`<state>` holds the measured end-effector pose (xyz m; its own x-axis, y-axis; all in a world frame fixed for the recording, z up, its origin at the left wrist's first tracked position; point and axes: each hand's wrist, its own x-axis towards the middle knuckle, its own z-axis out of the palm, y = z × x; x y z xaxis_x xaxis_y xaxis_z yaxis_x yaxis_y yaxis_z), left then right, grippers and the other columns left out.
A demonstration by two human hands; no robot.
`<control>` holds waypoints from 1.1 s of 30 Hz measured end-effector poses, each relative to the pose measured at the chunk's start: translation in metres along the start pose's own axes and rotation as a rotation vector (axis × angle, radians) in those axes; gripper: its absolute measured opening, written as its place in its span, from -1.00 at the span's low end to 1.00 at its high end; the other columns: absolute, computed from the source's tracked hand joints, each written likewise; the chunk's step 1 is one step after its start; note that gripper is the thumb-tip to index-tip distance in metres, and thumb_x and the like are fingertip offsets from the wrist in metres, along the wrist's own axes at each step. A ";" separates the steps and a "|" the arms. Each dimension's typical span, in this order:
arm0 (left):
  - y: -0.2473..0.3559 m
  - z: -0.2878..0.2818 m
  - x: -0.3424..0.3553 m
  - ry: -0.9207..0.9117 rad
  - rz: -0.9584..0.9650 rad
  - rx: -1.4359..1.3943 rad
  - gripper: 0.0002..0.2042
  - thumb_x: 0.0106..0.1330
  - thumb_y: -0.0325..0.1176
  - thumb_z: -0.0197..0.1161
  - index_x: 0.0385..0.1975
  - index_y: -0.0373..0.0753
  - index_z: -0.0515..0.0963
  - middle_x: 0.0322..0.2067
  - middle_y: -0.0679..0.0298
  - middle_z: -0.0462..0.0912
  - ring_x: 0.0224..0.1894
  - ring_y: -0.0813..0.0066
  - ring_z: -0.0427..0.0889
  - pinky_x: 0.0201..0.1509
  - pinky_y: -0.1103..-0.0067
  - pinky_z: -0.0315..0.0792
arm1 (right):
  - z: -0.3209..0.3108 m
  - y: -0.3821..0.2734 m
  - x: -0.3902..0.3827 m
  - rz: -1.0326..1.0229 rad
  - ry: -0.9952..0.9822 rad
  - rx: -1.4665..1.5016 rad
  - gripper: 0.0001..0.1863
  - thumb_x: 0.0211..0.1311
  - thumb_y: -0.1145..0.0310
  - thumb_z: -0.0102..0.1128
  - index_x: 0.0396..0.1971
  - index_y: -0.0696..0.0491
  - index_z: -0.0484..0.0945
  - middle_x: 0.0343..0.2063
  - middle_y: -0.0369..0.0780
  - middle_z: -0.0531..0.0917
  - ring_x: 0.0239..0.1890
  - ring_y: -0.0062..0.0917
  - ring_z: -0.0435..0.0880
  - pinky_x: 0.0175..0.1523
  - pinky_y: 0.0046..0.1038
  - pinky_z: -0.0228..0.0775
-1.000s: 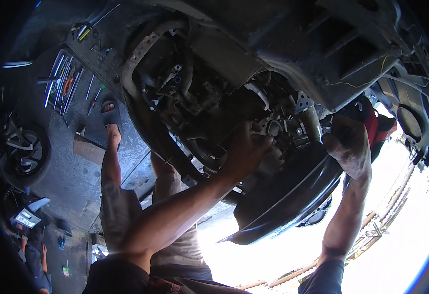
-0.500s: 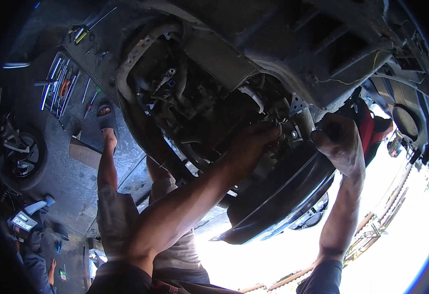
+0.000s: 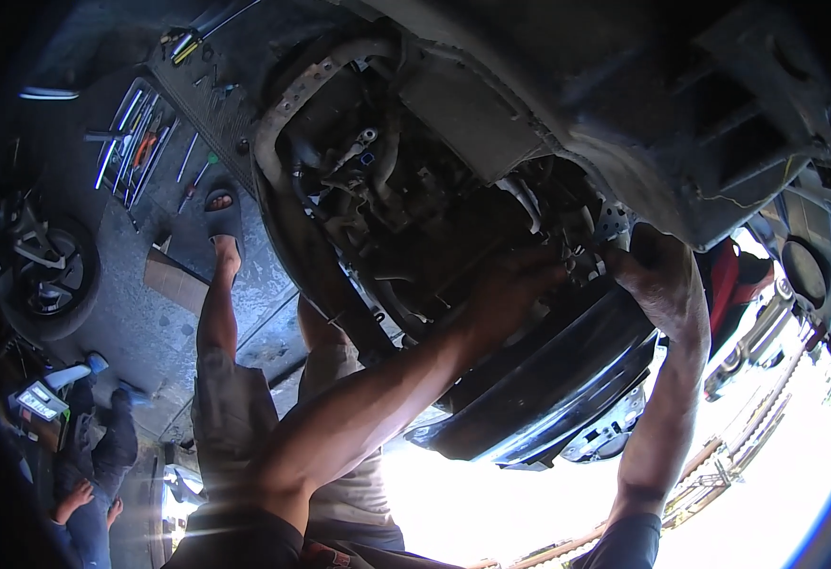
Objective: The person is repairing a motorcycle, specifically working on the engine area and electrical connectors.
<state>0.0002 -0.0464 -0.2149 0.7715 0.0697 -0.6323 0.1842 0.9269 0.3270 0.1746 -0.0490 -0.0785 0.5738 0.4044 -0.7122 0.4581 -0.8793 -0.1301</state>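
My left hand (image 3: 518, 283) reaches into the dark underside of a vehicle. Its fingers are bent together beside small metal fittings (image 3: 581, 254), and whatever they grip is too dark to make out. Close by on the right, my right hand (image 3: 664, 275) is curled, thumb toward those same fittings, with most fingers hidden behind it. Both hands are above a glossy black curved panel (image 3: 558, 365). Left of them, an open bay holds hoses and engine parts (image 3: 363, 180), bordered by a curved metal frame tube (image 3: 278, 142).
On the floor at left lie a tray of tools (image 3: 136, 147), screwdrivers (image 3: 197, 182) and a cardboard piece (image 3: 171, 280). A wheel (image 3: 50, 280) stands at far left. Another person's legs (image 3: 102, 446) show at lower left. A red part (image 3: 738, 283) is right of my right hand.
The view has shifted, so the vehicle and floor appear farther right. My hands are closer together, near the metal fittings. More of the other person shows at lower left.
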 end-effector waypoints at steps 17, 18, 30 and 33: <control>0.011 -0.010 0.018 -0.028 -0.272 -0.372 -0.75 0.40 -0.35 0.11 -0.04 -0.33 0.52 -0.28 0.26 0.65 -0.32 0.50 0.65 -0.19 0.44 0.54 | -0.022 0.034 -0.026 -0.127 0.039 0.153 -0.61 0.00 0.22 0.38 -0.67 0.08 0.32 -0.71 -0.42 0.29 -0.60 -0.77 0.16 -0.50 -0.51 -0.09; 0.013 -0.011 0.016 -0.068 -0.313 -0.190 -0.75 0.38 -0.35 0.08 -0.06 -0.32 0.52 -0.28 0.24 0.65 -0.35 0.49 0.65 -0.21 0.39 0.55 | -0.024 0.032 -0.031 -0.161 0.026 0.246 -0.57 0.03 0.16 0.40 -0.68 0.06 0.32 -0.70 -0.43 0.28 -0.59 -0.78 0.16 -0.49 -0.52 -0.09; -0.031 0.010 -0.007 0.240 0.282 0.746 -0.62 0.26 -0.24 0.26 -0.04 -0.41 0.55 -0.25 -0.22 0.66 -0.12 -0.11 0.66 0.03 0.21 0.51 | -0.044 0.049 -0.056 -0.314 0.053 0.341 -0.48 0.09 0.01 0.42 -0.67 0.05 0.33 -0.65 -0.42 0.31 -0.56 -0.74 0.19 -0.45 -0.51 -0.08; -0.025 0.003 0.013 -0.099 0.126 0.533 -0.62 0.27 -0.27 0.24 -0.02 -0.42 0.53 -0.23 -0.19 0.67 -0.10 -0.12 0.67 0.07 0.21 0.51 | -0.047 0.052 -0.058 -0.381 0.041 0.388 -0.50 0.10 0.05 0.40 -0.67 0.06 0.33 -0.64 -0.39 0.32 -0.56 -0.71 0.20 -0.45 -0.51 -0.07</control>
<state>0.0076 -0.0695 -0.2293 0.8562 0.1095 -0.5048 0.3496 0.5966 0.7224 0.1970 -0.1068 -0.0117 0.4457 0.7153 -0.5382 0.3589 -0.6936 -0.6246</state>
